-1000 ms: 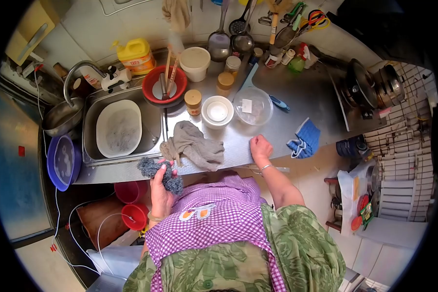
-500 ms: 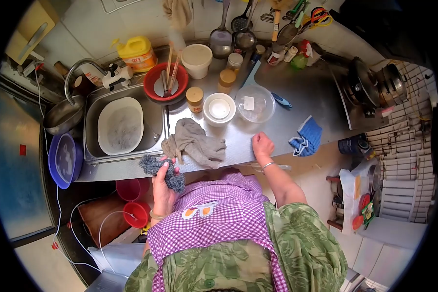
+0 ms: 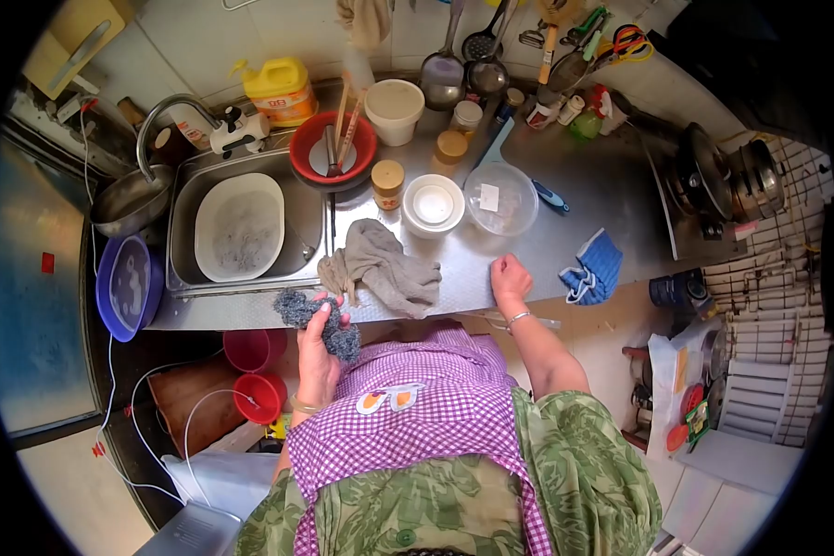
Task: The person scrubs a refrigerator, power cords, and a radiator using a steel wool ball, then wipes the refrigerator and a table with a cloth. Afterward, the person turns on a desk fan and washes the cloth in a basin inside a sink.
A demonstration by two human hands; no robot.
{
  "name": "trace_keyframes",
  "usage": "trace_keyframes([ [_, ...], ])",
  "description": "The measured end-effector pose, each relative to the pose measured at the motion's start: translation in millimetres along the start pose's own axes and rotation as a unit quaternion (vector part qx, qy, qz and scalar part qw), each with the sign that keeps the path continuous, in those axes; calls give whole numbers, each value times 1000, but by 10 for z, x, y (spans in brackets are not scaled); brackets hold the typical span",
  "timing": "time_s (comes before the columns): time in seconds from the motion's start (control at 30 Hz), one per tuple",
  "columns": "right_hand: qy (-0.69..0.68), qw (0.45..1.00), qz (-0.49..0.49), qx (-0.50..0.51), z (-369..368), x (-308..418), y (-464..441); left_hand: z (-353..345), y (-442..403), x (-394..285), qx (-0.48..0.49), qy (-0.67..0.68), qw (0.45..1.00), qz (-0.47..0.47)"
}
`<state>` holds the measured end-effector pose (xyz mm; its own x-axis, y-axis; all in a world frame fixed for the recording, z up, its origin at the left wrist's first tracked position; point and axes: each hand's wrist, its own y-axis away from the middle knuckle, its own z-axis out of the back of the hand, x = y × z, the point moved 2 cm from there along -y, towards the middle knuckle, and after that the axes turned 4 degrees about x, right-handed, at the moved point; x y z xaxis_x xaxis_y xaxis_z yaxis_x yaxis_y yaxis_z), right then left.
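My left hand (image 3: pixel 319 357) is wrapped round a fluffy dark-grey scrubbing cloth (image 3: pixel 343 342), in front of the counter's front edge. Parts of the cloth stick out on both sides of the fingers. A crumpled grey-beige rag (image 3: pixel 394 269) lies on the counter just beyond that hand. My right hand (image 3: pixel 511 280) rests as a closed fist at the counter edge, and nothing shows in it. To its right lies a blue cloth with white trim (image 3: pixel 595 266). Past the fist stand a clear plastic tub (image 3: pixel 514 211) and stacked white bowls (image 3: pixel 433 206).
At left, a sink (image 3: pixel 181 232) holds a white basin (image 3: pixel 271 199) of cloudy water beneath the faucet (image 3: pixel 236 131). A red bowl (image 3: pixel 366 139) with utensils, a lidded white bucket (image 3: pixel 395 104) and jars (image 3: pixel 387 181) line the back. Pots (image 3: pixel 704 167) stand at right.
The whole view has shifted slightly, so the counter things sit a little further right. Both hands keep their poses, the left one still gripping the scrubbing cloth.
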<state>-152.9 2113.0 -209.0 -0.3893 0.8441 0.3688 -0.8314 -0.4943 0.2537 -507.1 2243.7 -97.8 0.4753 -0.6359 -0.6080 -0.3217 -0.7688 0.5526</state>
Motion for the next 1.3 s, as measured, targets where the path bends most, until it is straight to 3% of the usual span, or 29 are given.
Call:
trace_keyframes([
  [0.1,-3,981,69,-179,-253,-171,-107,20,-10,9,-1,-1,1000,-2],
  [0.7,24,977,93,-192,-263,-179,-74,57,30,-76,-19,-15,1000,-8],
  [0.8,15,984,83,-158,-193,-94,-48,89,14,-95,-20,-13,1000,-11],
  [1.0,40,974,100,-200,-373,-308,-186,135,-11,-107,-19,-5,1000,-19],
  [1.3,116,984,48,-123,-393,-386,-252,173,-28,-136,-20,26,999,-18],
])
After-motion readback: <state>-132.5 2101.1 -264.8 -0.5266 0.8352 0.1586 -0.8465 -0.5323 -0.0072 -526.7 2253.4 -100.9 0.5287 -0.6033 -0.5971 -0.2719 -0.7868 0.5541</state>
